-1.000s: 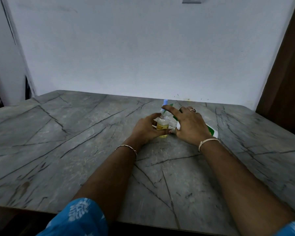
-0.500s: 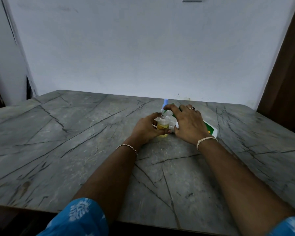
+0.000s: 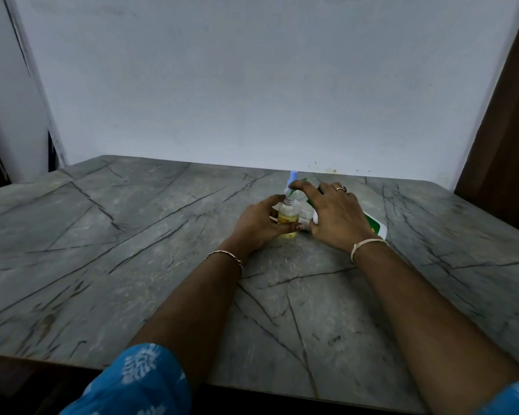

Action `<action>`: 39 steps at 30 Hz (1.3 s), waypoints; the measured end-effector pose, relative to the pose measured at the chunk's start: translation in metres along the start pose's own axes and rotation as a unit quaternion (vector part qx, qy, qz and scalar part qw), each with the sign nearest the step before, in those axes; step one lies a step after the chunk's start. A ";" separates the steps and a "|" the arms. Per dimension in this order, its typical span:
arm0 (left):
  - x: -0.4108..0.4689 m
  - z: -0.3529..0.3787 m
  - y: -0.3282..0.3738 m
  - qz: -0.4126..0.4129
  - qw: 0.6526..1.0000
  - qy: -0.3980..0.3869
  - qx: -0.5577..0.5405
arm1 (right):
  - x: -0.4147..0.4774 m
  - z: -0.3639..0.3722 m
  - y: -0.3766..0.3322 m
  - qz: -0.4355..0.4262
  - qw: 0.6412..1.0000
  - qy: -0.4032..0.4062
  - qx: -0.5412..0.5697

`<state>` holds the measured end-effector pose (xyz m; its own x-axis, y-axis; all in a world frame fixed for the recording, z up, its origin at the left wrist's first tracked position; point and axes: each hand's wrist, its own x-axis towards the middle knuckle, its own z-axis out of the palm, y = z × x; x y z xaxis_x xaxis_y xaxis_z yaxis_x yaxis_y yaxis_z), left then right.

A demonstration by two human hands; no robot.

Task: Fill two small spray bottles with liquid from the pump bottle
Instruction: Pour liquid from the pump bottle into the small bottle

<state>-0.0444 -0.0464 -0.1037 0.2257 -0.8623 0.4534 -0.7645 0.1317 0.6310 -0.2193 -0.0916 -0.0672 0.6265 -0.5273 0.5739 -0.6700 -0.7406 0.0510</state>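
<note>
— What do you have on the head view?

— I see both hands close together at the far middle of the grey veined table (image 3: 132, 250). The left hand (image 3: 258, 226) is wrapped round a small spray bottle (image 3: 288, 215), with the thumb across its front low down.

— Is that bottle standing?

— Yes, upright on the table. It is clear, and I see yellow liquid in its lower part. The threaded neck shows bare, and a blue spray head (image 3: 292, 177) sits just above it. I cannot tell whether it is seated on the neck.

— And the right hand?

— The right hand (image 3: 336, 217) is laid over the pump bottle (image 3: 375, 227) with its fingers spread and fairly straight. That bottle is white with a green label and sits just behind and to the right of the small one. I cannot tell whether it lies flat or leans. The index finger reaches across and touches the base of the blue spray head.

— The other small bottle?

— Something small and white (image 3: 305, 223) shows between the two hands, low by the table. I cannot make out what it is.

— Anything else on your screen?

— A thin bracelet (image 3: 225, 254) on the left wrist, a pale cord (image 3: 367, 244) on the right wrist and a ring (image 3: 341, 188) on that hand. A blue patterned sleeve (image 3: 138, 375) is at the bottom edge. A white wall (image 3: 252, 85) stands behind the table, with a brown panel (image 3: 507, 145) on the right.
</note>
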 end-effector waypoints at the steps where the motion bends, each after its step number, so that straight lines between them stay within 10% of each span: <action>1: 0.000 0.000 0.000 -0.001 1.000 -0.003 -0.002 | 0.001 0.000 -0.001 0.001 1.000 0.003 0.001; 39: -0.005 0.004 0.005 0.047 0.996 0.058 0.047 | 0.000 0.002 -0.001 0.002 0.999 -0.003 -0.048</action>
<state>-0.0515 -0.0432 -0.1049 0.2139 -0.7852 0.5812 -0.8379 0.1584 0.5224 -0.2176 -0.0917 -0.0691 0.6260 -0.5332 0.5691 -0.7073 -0.6955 0.1264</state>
